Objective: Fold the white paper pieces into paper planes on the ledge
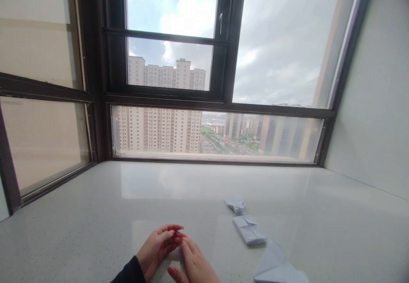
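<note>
My left hand (159, 246) is above the pale sill with its palm turned inward and its fingers loosely curved, holding nothing that I can see. Against its fingertips rest the fingers of my right hand (196, 261), whose thumb stands apart from them; no object shows in it. To the right lie white folded papers: a small pointed one (235, 206) farthest off, a flat rectangular one (249, 229) with creased flaps in the middle, and a larger folded sheet (277, 266) with a raised peak nearest me. Neither hand touches them.
The speckled glossy sill (79, 232) runs up to a dark window frame (217, 109) at the back. A white wall (373, 104) bounds it on the right, and side window panes (47, 138) on the left. Tall buildings (159, 125) stand outside.
</note>
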The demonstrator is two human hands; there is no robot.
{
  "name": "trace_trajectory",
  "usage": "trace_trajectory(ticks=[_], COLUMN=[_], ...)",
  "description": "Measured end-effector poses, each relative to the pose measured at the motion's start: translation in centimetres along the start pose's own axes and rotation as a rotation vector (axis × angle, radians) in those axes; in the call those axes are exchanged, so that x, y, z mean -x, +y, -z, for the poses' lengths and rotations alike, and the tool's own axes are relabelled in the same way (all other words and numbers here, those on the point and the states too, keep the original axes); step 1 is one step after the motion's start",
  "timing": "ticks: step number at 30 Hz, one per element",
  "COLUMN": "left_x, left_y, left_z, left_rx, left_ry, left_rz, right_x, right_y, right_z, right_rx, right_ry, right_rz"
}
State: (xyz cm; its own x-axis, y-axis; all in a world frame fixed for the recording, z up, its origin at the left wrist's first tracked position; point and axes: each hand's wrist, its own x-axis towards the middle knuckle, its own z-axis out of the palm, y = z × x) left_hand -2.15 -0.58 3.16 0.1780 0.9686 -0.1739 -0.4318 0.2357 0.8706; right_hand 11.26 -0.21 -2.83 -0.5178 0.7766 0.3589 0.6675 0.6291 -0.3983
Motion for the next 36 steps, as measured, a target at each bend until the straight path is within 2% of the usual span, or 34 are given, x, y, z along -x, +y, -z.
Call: trace_trajectory(ticks=[7,12,18,26,33,36], left_x=[0.0,0.1,0.1,-0.1,-0.3,-0.2], left_y=[0.0,-0.1,0.0,0.1,0.0,0.0], left_z=[0.0,-0.1,0.0,0.0,0.1,0.1], left_rx=[-0.01,-0.002,0.011,0.021,0.014,0.01], left_ry=[-0.005,-0.006,-0.001,-0.005,-0.023,-0.026], left_rz=[-0.002,-0.006,0.016,0.019,0.017,0.006], right_x=[0.0,-0.1,-0.3,-0.4,-0.1,0.0], right_y=[0.1,0.2,1.1,1.2,0.1,-0.2], right_z=[-0.2,0.1,0.3,0.4,0.2,0.3], right_rx=[-0.008,0.013,-0.033,-0.012,-0.027,-0.035], right_ry=[0.021,-0.017,-0.098,-0.137,0.007,0.013], right_rz=[0.024,-0.014,0.051,0.032,0.019,0.022])
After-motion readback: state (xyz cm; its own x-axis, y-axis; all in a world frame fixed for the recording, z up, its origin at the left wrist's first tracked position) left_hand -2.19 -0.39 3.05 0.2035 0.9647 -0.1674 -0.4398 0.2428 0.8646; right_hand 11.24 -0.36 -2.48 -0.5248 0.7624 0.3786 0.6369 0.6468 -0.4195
